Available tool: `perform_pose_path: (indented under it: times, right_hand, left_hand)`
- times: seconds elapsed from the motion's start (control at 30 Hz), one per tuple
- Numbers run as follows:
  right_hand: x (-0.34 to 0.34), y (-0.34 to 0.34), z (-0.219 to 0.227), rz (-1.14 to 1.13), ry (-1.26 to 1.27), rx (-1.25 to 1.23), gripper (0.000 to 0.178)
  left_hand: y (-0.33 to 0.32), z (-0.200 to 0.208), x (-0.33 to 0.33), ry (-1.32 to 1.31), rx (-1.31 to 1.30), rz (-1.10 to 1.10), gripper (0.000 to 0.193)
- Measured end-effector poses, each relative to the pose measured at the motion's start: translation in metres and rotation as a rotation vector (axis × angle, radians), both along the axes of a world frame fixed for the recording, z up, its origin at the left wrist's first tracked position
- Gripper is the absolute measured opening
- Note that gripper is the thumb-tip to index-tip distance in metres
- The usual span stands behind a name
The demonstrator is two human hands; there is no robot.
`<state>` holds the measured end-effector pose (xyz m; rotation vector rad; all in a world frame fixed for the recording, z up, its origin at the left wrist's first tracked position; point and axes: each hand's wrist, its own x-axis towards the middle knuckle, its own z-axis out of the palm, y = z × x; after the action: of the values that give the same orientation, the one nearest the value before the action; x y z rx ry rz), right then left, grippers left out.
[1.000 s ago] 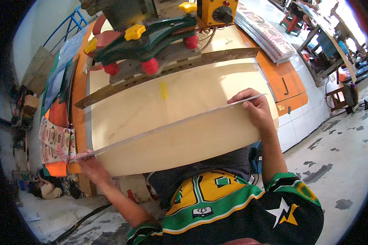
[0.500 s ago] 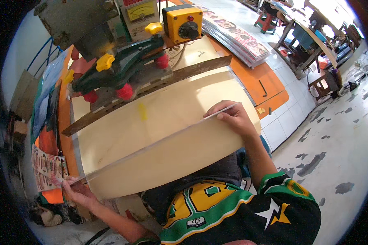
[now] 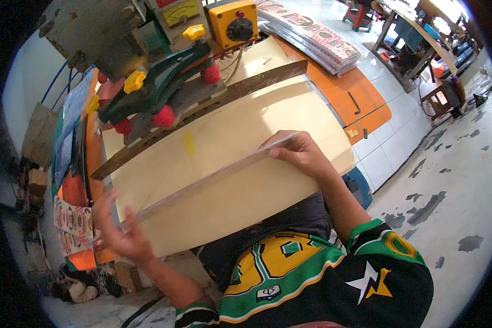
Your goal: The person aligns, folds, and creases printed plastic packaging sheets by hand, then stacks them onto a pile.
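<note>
1. Presently, the right hand (image 3: 299, 154) grasps the right end of a long, thin clear plastic strip (image 3: 218, 175), pinched between thumb and fingers.
2. The left hand (image 3: 123, 232) is released, fingers spread and slightly blurred, over the strip's left end. Whether it touches the strip cannot be told.
3. The strip slants across a cream board (image 3: 229, 199) carried on the orange worktop (image 3: 336, 93). Its right end lies inside the board's right edge; its left end projects past the board's left edge, toward the near left corner. Contact between strip and board cannot be confirmed.
4. A yellow mark (image 3: 189, 143) shows on the board, between the strip and the board's far edge.
5. Along the far edge of the board, a straight metal bar (image 3: 279, 75) runs roughly parallel to the strip. Behind it stands a machine with a dark green arm (image 3: 169, 79), yellow star knobs (image 3: 134, 82) and red cylindrical feet (image 3: 163, 116).
6. A yellow control box (image 3: 232, 24) with a black dial is mounted beyond the arm.
7. A black hex key (image 3: 355, 102) lies near the worktop's right edge. A stack of printed sheets (image 3: 311, 35) occupies the far right corner.
8. Further printed sheets (image 3: 74, 218) sit at the near left corner, beside the left hand.
</note>
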<state>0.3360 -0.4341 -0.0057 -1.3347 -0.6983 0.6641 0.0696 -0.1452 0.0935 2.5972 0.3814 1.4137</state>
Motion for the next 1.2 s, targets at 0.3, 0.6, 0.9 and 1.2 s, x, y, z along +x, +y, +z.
perform_pose_path:
  times: [0.3,0.6,0.9,1.2]
  right_hand:
    - [-0.013,0.016,-0.002,0.043,-0.038,0.012,0.026]
    - [-0.015,0.017,-0.007,0.058,0.048,0.116,0.023]
    - [-0.014,0.013,-0.012,-0.023,-0.078,0.01,0.024]
    - [-0.016,0.014,-0.013,-0.083,-0.124,0.002,0.026]
  left_hand:
    - [-0.093,0.017,0.111,0.556,-0.016,-0.318,0.034]
    - [-0.133,0.007,0.156,0.518,-0.03,-0.44,0.011]
    - [-0.143,-0.005,0.161,0.373,-0.085,-0.5,0.021]
    - [-0.148,-0.018,0.164,0.196,-0.043,-0.45,0.021]
